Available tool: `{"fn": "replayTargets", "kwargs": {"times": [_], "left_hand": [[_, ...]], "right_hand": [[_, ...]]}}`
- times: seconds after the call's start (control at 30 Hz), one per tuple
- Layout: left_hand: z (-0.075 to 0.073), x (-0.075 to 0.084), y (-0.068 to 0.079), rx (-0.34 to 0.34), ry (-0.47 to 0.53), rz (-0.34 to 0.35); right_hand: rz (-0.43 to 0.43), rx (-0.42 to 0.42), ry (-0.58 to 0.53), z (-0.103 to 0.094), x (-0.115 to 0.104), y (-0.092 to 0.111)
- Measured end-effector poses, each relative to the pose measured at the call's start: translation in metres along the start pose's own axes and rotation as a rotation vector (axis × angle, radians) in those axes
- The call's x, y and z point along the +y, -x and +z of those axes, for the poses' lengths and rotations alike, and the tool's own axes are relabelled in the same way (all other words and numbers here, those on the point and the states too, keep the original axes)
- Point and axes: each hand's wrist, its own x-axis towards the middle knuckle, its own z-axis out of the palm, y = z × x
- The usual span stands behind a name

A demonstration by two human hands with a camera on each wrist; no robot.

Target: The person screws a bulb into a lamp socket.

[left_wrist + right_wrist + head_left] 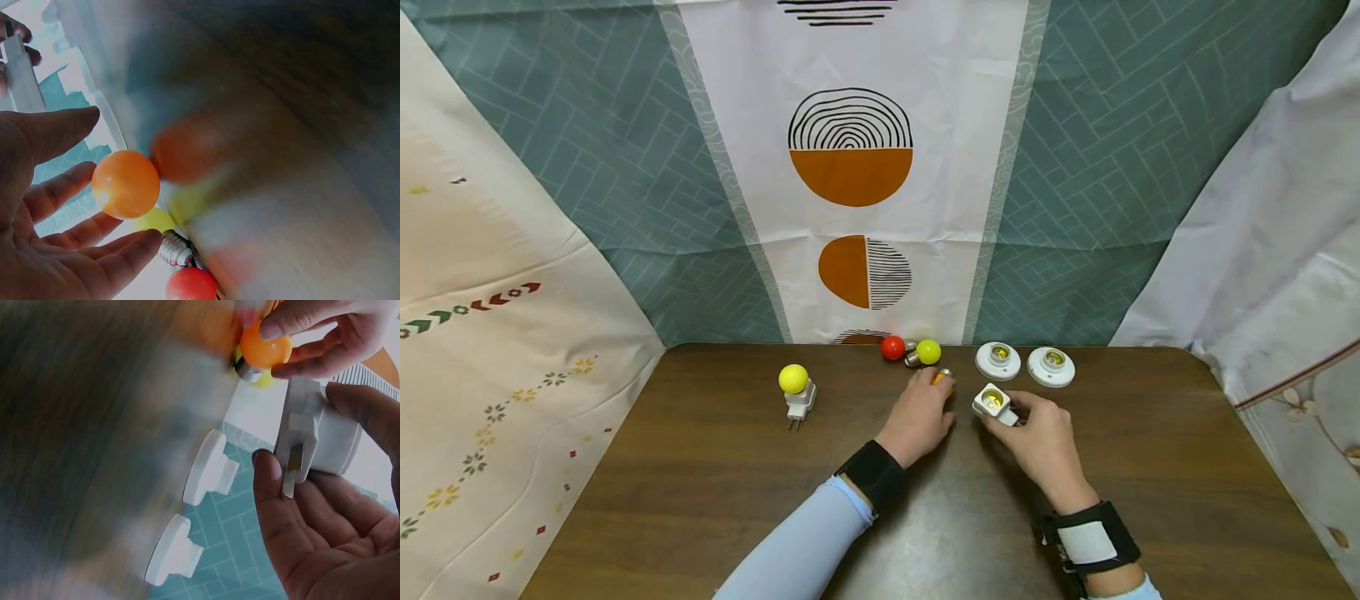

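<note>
My left hand (917, 417) reaches around an orange light bulb (125, 185) lying on the table. In the left wrist view its thumb stands apart from the bulb, with the fingers spread loosely behind it. My right hand (1041, 437) grips a white plug-in bulb socket (992, 402) between thumb and fingers, its yellowish opening facing up and its plug prongs toward the palm. Just beyond the left fingertips lie a red bulb (892, 347) and a yellow-green bulb (928, 352). The left hand hides most of the orange bulb in the head view.
Two round white lamp holders (998, 361) sit near the back edge, behind my right hand. Over to the left, another white plug-in socket (801, 402) carries a yellow bulb (793, 378). Patterned cloth (887, 275) hangs directly behind the brown table (700, 500).
</note>
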Motion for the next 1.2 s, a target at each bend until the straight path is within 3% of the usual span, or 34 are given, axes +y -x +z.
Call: {"fn": "replayTargets", "kwargs": {"times": [0.3, 0.73, 0.9, 1.0, 1.2], "left_hand": [[-0.005, -0.008, 0.012, 0.02, 0.05, -0.037], [-0.011, -0.023, 0.018, 0.021, 0.062, -0.07], [-0.018, -0.025, 0.024, 0.06, 0.092, -0.079], [-0.025, -0.026, 0.028, 0.091, 0.131, -0.088], [-0.036, -0.029, 0.037, 0.143, 0.317, -0.146]], "right_hand": [[-0.076, -0.086, -0.05, 0.0, -0.003, 0.002], [-0.098, -0.097, -0.103, -0.002, -0.013, 0.003], [-0.117, -0.095, -0.108, -0.001, -0.013, 0.005], [-0.134, -0.082, -0.106, -0.002, -0.013, 0.004], [-0.133, -0.084, -0.11, -0.001, -0.014, 0.003]]}}
